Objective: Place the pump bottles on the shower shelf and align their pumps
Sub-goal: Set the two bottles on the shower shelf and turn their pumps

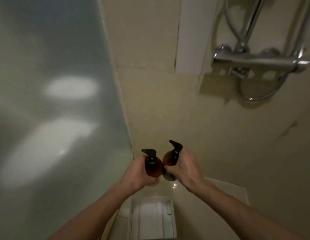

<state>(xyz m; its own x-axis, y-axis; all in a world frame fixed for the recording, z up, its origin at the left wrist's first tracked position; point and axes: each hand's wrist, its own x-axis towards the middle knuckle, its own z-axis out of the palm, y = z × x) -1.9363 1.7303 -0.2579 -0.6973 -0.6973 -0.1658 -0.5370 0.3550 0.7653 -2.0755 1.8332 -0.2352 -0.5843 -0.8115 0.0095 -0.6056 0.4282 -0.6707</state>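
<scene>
Both hands are clamped on a bottle each. The left hand [138,172] wraps the left amber plastic pump bottle with a black pump [154,168], and the right hand [184,164] wraps the right amber pump bottle [168,159]. The bottles are held side by side in the air, close enough that they may be touching. Their long axes are roughly upright, and the right one leans a little. Both nozzles point leftward, the right one angled higher, so they are not yet parallel. The white rectangular shower shelf [173,217] lies straight below the hands. Its far edge sits under the left bottle, so the left hand looks nearer. The coming move is probably a short lowering.
</scene>
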